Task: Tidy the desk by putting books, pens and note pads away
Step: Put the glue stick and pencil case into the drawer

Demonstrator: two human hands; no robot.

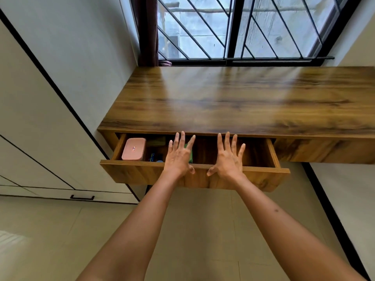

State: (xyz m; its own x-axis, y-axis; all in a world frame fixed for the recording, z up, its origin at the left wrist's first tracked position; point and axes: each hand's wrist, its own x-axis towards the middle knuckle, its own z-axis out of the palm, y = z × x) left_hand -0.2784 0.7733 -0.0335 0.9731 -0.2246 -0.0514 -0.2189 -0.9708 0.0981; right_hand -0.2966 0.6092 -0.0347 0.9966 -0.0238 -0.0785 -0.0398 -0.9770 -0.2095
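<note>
Hands (pixel 205 157) above drawer (pixel 142 172), pink box (pixel 134 149)

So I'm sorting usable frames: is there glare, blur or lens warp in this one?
Head view: window light leaves a pale sheen across the desk top, washing out the grain; straight edges bow from the wide-angle lens; the drawer interior is shadowed, contents beside the pink box hard to read; left hand and right hand look fairly sharp.
</note>
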